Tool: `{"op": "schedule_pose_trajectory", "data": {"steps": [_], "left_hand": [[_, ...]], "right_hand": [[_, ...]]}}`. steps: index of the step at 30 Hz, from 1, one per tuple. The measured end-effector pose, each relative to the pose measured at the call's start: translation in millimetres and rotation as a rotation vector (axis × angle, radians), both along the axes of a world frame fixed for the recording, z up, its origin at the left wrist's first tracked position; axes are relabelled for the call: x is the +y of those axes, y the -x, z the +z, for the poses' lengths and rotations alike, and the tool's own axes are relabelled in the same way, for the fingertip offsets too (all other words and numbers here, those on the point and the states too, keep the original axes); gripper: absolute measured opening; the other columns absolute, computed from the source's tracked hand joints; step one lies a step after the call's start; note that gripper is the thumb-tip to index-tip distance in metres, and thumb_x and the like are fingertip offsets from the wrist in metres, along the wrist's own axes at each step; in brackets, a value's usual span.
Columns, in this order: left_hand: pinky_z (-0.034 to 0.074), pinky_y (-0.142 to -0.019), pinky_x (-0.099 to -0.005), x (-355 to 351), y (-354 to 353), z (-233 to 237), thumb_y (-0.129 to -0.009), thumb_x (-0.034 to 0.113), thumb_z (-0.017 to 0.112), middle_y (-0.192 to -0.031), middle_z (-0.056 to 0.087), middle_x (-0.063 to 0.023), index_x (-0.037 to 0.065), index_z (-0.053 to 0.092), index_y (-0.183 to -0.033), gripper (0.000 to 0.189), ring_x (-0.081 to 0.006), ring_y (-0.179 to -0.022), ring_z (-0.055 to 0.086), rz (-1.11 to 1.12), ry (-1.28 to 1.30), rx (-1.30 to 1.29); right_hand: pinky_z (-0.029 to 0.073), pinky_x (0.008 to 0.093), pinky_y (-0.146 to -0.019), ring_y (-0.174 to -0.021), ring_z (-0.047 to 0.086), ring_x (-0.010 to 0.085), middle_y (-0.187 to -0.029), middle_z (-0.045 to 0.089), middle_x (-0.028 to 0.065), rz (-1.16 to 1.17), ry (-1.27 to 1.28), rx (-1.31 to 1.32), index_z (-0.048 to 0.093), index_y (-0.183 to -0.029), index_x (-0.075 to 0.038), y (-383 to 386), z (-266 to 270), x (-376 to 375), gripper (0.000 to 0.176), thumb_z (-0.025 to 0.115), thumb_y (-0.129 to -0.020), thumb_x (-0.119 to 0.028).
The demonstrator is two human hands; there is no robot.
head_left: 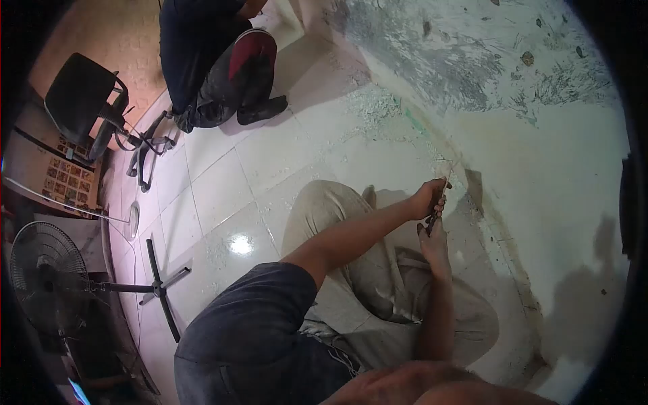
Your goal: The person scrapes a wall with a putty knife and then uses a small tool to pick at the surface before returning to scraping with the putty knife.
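Observation:
My left hand (429, 197) reaches across from the left and is closed, its fingers at the upper end of a slim tool with a dark handle (430, 221). Just below it my right hand (433, 241) is closed around the same handle. A thin pale tip points up from the fingers toward the foot of the wall (540, 162). The tool's exact kind is hidden by the fingers. Both hands are over my bent legs (331, 223), close to the joint between floor and wall.
Another person (216, 67) squats at the upper left beside an office chair (84, 98). A standing fan (47, 277) with a cross-shaped base is on the left. Plaster rubble (371, 111) lies on the floor tiles (219, 175) along the wall.

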State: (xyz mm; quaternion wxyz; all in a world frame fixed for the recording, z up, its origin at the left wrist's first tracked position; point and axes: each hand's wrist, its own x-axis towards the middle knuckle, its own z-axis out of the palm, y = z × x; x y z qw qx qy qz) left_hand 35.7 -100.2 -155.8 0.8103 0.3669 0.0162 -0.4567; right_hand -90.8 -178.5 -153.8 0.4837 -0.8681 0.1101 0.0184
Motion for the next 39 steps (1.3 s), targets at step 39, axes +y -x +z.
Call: {"op": "schedule_pose_trajectory", "data": {"steps": [39], "left_hand": [[0.038, -0.062, -0.0357, 24.8, 25.9, -23.0, -0.093, 0.055, 0.045, -0.073, 0.043, -0.0009, 0.014, 0.051, -0.119, 0.049, -0.0165, -0.062, 0.043, -0.073, -0.162, 0.067]], "right_hand": [[0.047, 0.0439, -0.085, -0.1, 0.061, 0.0423, -0.105, 0.063, 0.0288, 0.216, -0.114, 0.234, 0.046, -0.122, 0.011, 17.2, -22.6, -0.3, 0.054, 0.063, -0.088, -0.029]]}}
